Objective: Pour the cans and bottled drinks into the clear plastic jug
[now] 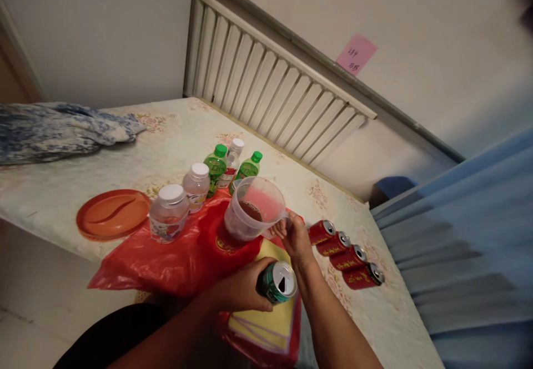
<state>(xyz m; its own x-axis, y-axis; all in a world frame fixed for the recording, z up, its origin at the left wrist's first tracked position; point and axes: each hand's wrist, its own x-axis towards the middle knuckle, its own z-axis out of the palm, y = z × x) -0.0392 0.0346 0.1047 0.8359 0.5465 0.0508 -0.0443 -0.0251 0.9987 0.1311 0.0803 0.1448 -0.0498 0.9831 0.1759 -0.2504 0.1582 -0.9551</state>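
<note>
My left hand is wrapped round a green drink can, whose opened top faces up toward me. Further out, my right hand grips the handle of a clear plastic measuring jug. Some dark brown liquid lies in the jug, which is tilted in this view. Under the jug and my left forearm spreads a red plastic bag. A yellow sheet or cloth with pale purple lines lies on red plastic below the can.
Several red cans stand in a row at right. Left of the jug are clear white-lidded jars and green-capped bottles. An orange lid and a bundled blue-white cloth lie on the flowered tablecloth. A radiator runs behind.
</note>
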